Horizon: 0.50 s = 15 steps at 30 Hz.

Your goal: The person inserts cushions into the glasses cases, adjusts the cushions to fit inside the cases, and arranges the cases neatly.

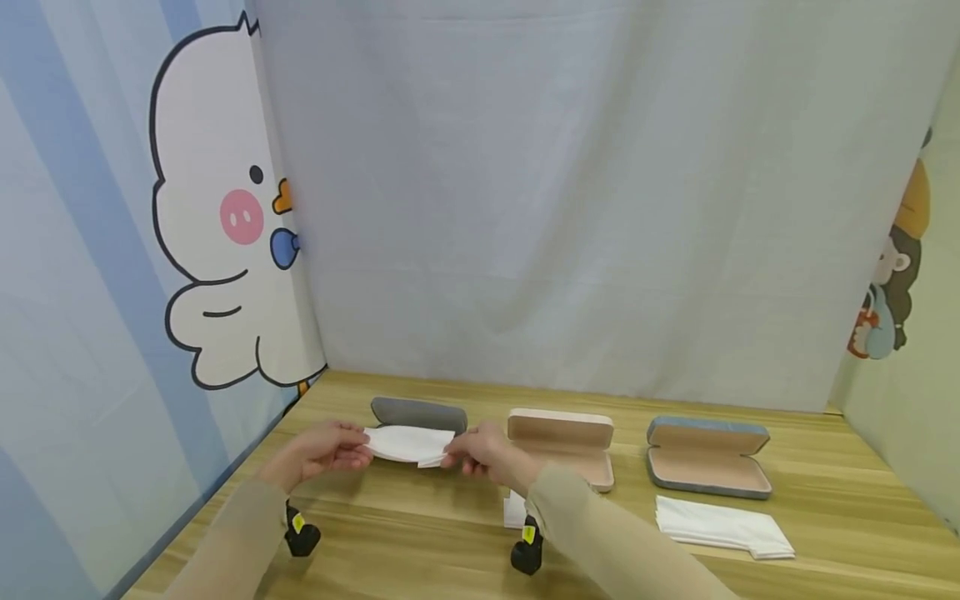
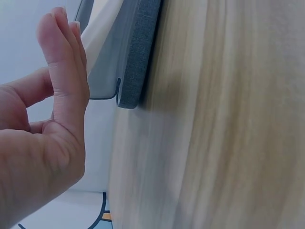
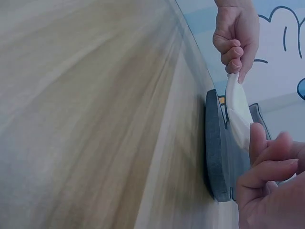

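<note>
A folded white cloth [image 1: 408, 443] is stretched between both hands over an open grey glasses case [image 1: 420, 412] at the left of the table. My left hand [image 1: 330, 450] pinches the cloth's left end between thumb and fingers. At its other end, my right hand [image 1: 486, 452] pinches the right edge. In the right wrist view the cloth [image 3: 238, 112] sags slightly, close over the case [image 3: 217, 148]. From the left wrist, the case's textured side [image 2: 138, 57] shows on the wood beside the hand. The cloth hides most of the case's inside in the head view.
An open cream glasses case [image 1: 562, 433] stands in the middle, with a white cloth [image 1: 514, 510] partly behind the right forearm. To the right, an open blue-grey case [image 1: 708, 458] has a folded white cloth [image 1: 720, 527] in front. A grey curtain [image 1: 562, 208] hangs behind the table.
</note>
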Motion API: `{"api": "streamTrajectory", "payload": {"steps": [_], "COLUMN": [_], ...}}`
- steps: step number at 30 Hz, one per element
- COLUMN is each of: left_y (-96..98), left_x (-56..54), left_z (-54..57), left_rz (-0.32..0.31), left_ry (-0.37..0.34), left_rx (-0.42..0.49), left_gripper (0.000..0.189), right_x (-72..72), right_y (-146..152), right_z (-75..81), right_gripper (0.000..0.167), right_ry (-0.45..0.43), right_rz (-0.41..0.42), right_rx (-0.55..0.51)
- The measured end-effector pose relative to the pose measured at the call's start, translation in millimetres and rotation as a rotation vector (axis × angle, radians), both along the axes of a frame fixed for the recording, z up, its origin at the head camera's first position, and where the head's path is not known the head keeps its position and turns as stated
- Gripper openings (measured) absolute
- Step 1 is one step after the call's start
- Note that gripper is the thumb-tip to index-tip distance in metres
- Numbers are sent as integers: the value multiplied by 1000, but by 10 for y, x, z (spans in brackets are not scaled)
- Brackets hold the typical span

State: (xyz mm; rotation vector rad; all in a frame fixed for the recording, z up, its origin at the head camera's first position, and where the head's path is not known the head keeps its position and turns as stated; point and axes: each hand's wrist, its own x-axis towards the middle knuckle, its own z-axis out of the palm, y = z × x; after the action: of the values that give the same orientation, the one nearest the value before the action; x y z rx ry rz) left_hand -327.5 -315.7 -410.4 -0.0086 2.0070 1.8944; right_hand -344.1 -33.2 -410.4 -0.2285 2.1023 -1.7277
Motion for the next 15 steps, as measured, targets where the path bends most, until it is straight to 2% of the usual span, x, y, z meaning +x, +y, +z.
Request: {"api": "streamTrajectory", "payload": {"steps": [6,15], "left_y": [27,122], "left_x": [-60,-101], "left_z": [27,-15], "left_rz": [21,80], "left_ry": [18,35], "left_rx": [10,-24], "left_gripper": [32,30], "right_x": [-41,-88], "right_y": [-15,-57], "right_z": [23,-122], "right_gripper": [13,13], "right_ry": [6,48], "right_rz": [-29,-99], "right_rx": [24,19]}}
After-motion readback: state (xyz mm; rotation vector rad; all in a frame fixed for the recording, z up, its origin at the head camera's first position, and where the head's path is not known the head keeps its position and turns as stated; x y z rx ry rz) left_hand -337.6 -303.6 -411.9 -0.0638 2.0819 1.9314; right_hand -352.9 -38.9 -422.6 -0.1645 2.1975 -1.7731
